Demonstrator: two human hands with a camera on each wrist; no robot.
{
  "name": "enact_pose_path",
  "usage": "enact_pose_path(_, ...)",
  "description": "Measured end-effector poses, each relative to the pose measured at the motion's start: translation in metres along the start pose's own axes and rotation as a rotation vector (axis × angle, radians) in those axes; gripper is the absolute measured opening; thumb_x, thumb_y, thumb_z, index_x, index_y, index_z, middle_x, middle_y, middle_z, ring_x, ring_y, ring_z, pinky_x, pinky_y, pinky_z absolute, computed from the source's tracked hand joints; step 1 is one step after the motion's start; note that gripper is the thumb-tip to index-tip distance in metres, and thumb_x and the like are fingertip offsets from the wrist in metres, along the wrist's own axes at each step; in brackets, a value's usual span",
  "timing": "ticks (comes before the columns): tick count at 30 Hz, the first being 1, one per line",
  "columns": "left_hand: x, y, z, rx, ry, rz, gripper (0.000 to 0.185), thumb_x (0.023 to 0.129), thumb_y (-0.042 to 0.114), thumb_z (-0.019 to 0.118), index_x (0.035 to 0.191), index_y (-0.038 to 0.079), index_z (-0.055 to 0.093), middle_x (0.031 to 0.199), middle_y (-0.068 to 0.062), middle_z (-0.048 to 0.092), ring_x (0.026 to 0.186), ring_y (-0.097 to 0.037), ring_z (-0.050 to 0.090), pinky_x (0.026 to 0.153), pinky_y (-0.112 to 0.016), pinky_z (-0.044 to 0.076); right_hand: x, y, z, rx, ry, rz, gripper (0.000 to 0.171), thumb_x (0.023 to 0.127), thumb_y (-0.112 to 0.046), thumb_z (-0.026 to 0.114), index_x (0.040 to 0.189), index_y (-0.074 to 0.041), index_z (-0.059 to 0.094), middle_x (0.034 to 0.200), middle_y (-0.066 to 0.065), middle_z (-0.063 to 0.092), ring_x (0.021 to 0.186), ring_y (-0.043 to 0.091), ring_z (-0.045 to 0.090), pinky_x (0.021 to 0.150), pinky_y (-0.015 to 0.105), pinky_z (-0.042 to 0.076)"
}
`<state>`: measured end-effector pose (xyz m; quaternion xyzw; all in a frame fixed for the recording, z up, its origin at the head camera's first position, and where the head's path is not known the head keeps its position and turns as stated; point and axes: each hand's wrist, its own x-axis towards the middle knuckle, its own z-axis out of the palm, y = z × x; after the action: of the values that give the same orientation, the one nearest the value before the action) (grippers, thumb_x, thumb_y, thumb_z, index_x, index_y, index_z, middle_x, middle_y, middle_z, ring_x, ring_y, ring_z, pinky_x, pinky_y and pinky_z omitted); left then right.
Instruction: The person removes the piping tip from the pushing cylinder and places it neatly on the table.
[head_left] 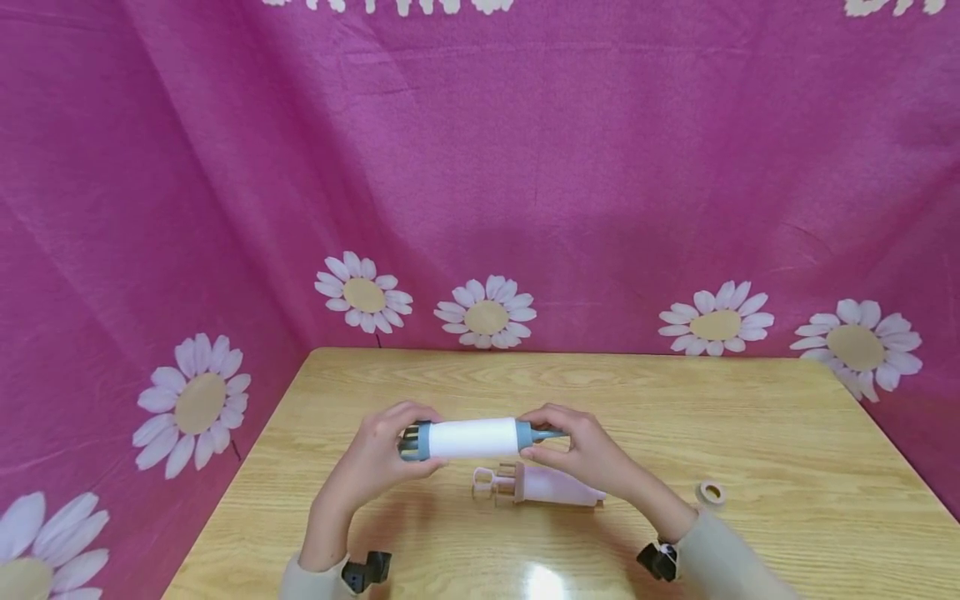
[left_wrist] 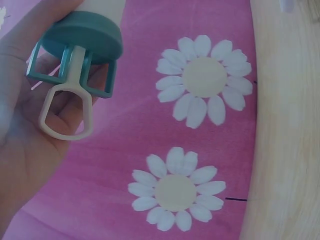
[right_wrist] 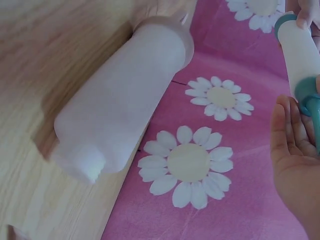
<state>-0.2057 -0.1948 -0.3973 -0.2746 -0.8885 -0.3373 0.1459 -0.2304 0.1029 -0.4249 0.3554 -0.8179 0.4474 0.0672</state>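
Observation:
A large plunger syringe with a white barrel and teal ends point(head_left: 474, 438) is held level above the table. My left hand point(head_left: 384, 450) grips its plunger end, thumb and fingers on opposite sides of the teal collar point(left_wrist: 92, 37). There the left wrist view shows two teal finger loops and a white pull ring point(left_wrist: 82, 134). The right hand point(head_left: 588, 450) holds the other end, with fingers and thumb around the teal collar and narrow tip. Below lies a similar pale pink syringe point(head_left: 555, 486) on the table, its ring handle to the left and its tapered end partly hidden by my right hand.
A small roll of tape point(head_left: 711, 493) lies on the wooden table point(head_left: 750, 425) to the right. Pink cloth point(head_left: 600, 167) with white daisies hangs behind the table and along its left side. Black camera mounts point(head_left: 366, 572) are worn at both wrists.

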Motion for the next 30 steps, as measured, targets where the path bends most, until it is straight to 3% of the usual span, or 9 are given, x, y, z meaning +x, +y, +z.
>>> enact_pose_path(6,-0.013,0.012,-0.001,-0.018,0.011,0.044,0.043,0.068,0.019,0.090,0.105,0.017,0.068,0.103,0.004,0.070,0.088,-0.008,0.062,0.073,-0.023,0.058,-0.016,-0.011,0.000,-0.004,0.006,-0.009,0.031,0.086,-0.018,0.075,0.116,-0.012,0.067,0.106,0.000,0.072,0.099,0.005,0.067,0.086,0.033,0.060)
enact_pose_path(15,-0.027,0.023,0.004,-0.025,0.012,0.072,0.043,0.068,0.017,0.090,0.104,0.017,0.067,0.103,0.004,0.069,0.087,-0.007,0.062,0.072,-0.022,0.057,-0.036,-0.019,0.004,0.004,0.063,-0.057,0.032,0.085,-0.015,0.075,0.116,-0.015,0.067,0.106,-0.001,0.072,0.095,0.003,0.066,0.080,0.026,0.060)
enact_pose_path(30,-0.034,0.049,0.034,-0.097,-0.017,0.134,0.043,0.069,0.017,0.089,0.106,0.017,0.065,0.106,0.002,0.069,0.092,-0.009,0.063,0.075,-0.024,0.059,-0.081,-0.021,-0.010,0.031,0.079,-0.099,0.036,0.084,-0.006,0.075,0.118,-0.015,0.065,0.107,0.004,0.071,0.096,0.002,0.067,0.078,0.025,0.060)
